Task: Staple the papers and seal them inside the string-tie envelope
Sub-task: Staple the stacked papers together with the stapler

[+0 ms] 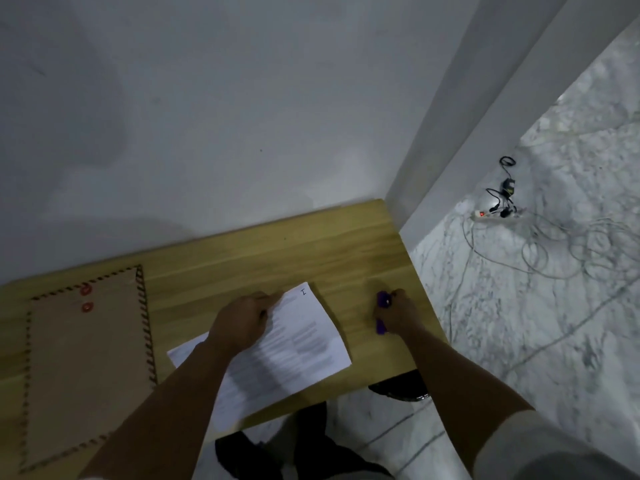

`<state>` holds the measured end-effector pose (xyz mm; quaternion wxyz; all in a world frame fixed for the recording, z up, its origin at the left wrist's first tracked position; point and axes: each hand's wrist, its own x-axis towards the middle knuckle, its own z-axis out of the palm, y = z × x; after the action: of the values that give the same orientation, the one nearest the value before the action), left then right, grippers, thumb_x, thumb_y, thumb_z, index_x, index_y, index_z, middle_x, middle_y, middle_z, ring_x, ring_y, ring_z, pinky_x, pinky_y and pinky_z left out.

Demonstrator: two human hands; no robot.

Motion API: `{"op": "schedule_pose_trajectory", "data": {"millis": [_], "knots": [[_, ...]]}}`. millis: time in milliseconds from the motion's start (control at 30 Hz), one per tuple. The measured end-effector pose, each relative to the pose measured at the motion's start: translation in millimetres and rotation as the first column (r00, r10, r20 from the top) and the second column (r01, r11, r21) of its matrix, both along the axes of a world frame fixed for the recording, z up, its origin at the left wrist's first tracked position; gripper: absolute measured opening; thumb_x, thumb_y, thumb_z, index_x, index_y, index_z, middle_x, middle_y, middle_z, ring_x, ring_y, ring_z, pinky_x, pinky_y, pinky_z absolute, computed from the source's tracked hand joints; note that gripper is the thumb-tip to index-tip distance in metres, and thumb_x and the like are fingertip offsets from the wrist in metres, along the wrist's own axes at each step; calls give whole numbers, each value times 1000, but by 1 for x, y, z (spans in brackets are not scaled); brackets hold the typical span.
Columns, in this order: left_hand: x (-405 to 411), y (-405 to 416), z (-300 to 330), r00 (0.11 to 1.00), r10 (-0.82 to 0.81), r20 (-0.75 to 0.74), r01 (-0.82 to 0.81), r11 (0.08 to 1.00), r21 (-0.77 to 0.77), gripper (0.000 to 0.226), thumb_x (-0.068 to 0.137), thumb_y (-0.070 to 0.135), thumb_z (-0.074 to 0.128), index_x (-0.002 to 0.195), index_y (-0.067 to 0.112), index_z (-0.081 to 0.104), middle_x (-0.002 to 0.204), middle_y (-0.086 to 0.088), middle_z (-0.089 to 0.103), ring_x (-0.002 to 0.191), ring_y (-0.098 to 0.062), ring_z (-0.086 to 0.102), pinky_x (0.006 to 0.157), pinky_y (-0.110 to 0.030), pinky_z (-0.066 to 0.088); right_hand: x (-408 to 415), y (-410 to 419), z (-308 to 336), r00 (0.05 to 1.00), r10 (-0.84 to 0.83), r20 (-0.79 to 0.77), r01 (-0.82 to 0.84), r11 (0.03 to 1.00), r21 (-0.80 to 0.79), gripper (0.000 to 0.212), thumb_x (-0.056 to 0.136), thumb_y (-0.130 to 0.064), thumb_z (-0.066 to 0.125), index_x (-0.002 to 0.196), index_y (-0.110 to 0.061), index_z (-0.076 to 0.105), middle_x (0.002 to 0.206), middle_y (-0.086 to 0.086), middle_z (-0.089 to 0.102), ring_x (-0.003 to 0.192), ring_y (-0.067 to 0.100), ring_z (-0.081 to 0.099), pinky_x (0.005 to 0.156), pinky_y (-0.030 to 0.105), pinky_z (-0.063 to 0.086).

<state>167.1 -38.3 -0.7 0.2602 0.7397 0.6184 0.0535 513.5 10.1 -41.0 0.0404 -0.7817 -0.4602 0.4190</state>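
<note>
A stack of printed white papers lies tilted on the wooden table, its near corner hanging over the front edge. My left hand grips the papers' upper left edge. My right hand is closed around a small purple stapler that rests on the table to the right of the papers. A brown string-tie envelope with a striped border and two red button discs lies flat at the left.
A white wall rises just behind the table. The table's right edge drops to a marble floor with a power strip and loose cables. A dark stool stands under the front edge.
</note>
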Motion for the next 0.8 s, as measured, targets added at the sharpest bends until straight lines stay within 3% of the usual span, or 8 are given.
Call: {"op": "schedule_pose_trajectory", "data": {"millis": [67,133,200,267,367,467,633,800], "knots": [[0,-1,6,1000,15,10,-15,1000,3,55,96,17,44,148,36,49,105,2,67,90,-22,64,71,-33,52,-5,11,17,940,-220,-262,207,975,-76,22,81,-16,81,80,-8,60,75,11,61,64,23,62,60,35,48],[-1,0,17,999,17,29,-17,1000,14,54,96,13,49,145,35,53,107,2,69,94,-24,65,74,-33,52,-8,18,38,802,-388,-455,333,922,-198,23,77,-20,85,89,-9,69,82,8,68,77,22,64,64,34,47],[-2,2,34,999,19,50,-21,999,31,53,95,12,49,143,34,56,106,3,69,95,-23,65,75,-34,52,-9,25,56,713,-429,-554,367,902,-226,25,75,-26,87,91,-16,70,81,0,60,75,16,55,58,30,39],[-6,5,55,998,28,58,-31,998,53,51,95,14,49,141,34,58,106,4,69,95,-20,65,76,-35,53,-12,33,75,648,-407,-644,360,909,-212,25,75,-29,87,81,-20,64,73,-2,46,61,11,43,52,27,29],[-15,15,87,995,57,81,-65,992,106,50,89,20,46,134,33,64,104,5,72,94,-18,66,78,-34,54,-25,48,105,547,-348,-762,311,929,-201,30,83,-40,81,84,-18,60,68,0,49,51,9,45,49,25,29],[-26,25,117,992,69,109,-85,984,157,54,84,21,43,131,30,67,98,3,73,88,-19,66,74,-30,51,-41,65,131,496,-304,-813,283,942,-180,44,83,-46,78,107,-12,62,79,4,59,60,11,53,49,24,34],[-42,35,149,976,136,172,-169,966,196,48,88,18,46,129,29,70,97,6,73,87,-15,65,74,-24,49,-61,83,164,477,-219,-851,219,968,-126,61,78,-51,81,119,-7,67,79,8,64,58,13,57,50,24,39],[-47,39,167,971,143,190,-175,970,168,47,98,4,51,136,29,63,112,-1,74,91,-11,63,75,-7,40,-70,87,183,398,-176,-900,161,980,-121,57,85,-44,76,124,-4,66,93,12,70,65,14,59,53,24,45]]}}
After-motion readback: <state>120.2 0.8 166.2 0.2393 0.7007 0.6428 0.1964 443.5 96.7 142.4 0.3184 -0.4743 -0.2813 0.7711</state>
